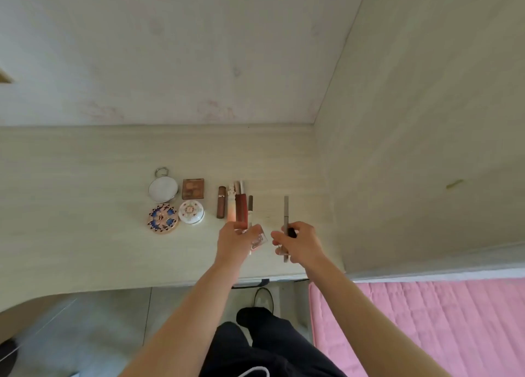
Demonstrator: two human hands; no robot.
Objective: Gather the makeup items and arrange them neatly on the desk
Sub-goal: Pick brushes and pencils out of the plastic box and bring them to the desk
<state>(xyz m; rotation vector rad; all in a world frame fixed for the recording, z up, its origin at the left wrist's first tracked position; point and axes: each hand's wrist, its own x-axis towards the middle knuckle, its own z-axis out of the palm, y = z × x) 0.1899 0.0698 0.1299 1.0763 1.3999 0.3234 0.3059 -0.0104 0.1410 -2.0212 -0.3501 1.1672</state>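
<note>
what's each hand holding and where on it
Right hand grips a slim grey pencil near its lower end. Left hand holds a small clear item at its edge; what it is cannot be told.

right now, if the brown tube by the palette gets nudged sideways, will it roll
Probably: the brown tube looks round and lies flat on the desk, so a sideways push could roll it. To its right the nearest tube lies close and would likely stop it. It looks rigid and light.
</note>
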